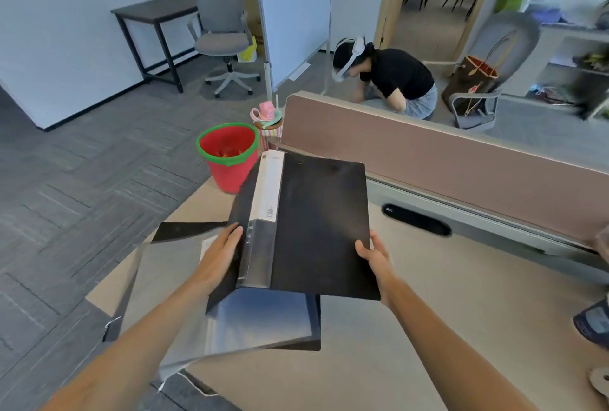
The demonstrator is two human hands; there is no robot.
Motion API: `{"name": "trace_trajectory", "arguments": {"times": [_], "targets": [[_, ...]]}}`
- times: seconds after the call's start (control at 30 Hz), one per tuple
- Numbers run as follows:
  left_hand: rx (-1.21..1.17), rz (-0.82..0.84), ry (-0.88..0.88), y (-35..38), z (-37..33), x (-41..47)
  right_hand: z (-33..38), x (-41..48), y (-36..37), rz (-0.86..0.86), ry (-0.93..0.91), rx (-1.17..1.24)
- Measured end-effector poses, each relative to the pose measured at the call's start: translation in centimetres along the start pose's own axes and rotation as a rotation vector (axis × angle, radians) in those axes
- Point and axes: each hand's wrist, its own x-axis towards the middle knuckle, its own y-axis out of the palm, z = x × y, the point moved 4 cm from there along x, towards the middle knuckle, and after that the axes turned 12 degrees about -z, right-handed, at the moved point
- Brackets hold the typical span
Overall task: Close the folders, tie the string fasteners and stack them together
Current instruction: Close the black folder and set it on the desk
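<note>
I have the black folder [316,229] lifted off the desk [461,328], spine up like a tent, and I judge I am still at the closing step: its two covers hang apart, not yet pressed flat. My left hand [219,257] grips the left cover near its lower edge, thumb on the outer face, the other fingers hidden behind it. My right hand [374,254] pinches the right cover's lower corner, thumb on top, the rest underneath. Both are clenched on the folder.

The folder sits at the middle of my view, above a second folder [260,321] that lies open on the desk toward six o'clock, its clear sleeves showing. The held folder's long axis runs from about six toward twelve, leaning slightly to one o'clock; the end with the white label strip [268,186] points away from me toward the red bucket [229,160] at eleven o'clock.

Next I would need to bring the two covers together and lay it flat. I cannot make out any string fastener on it from here, so finding that comes before tying.
</note>
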Motion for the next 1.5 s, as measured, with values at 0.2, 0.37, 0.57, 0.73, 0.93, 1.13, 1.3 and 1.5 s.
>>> {"name": "trace_trajectory", "arguments": {"times": [0.2,0.37,0.57,0.73,0.93,1.13,1.3,1.5], "targets": [[-0.231,0.115,-0.005,2.4,-6.2,-2.2,2.4,-1.5,-0.9,0.152,-0.154,0.085],[-0.317,0.146,-0.057,6.0,-8.0,-4.2,2.2,-0.9,-4.5,0.032,-0.269,-0.045],[-0.325,0.345,-0.145,14.2,-7.5,-7.6,-1.5,-1.2,-13.1,-0.184,-0.149,-0.066],[-0.104,0.429,-0.069,21.8,-5.0,-9.4,-6.5,-2.2,-21.7,-0.382,0.013,-0.111],[0.123,0.491,-0.053,29.2,-1.6,-12.8,-10.9,-4.3,-27.8,-0.477,0.135,-0.122],[0.205,0.446,-0.033,31.7,-0.6,-14.7,-13.2,-4.2,-30.0,-0.528,0.19,-0.134],[0.29,0.44,0.052,30.6,-0.6,-15.0,-13.1,-3.8,-28.5,-0.434,0.181,-0.206],[0.361,0.452,0.123,27.3,0.2,-13.0,-11.5,-2.4,-24.0,-0.371,0.097,-0.367]]}}
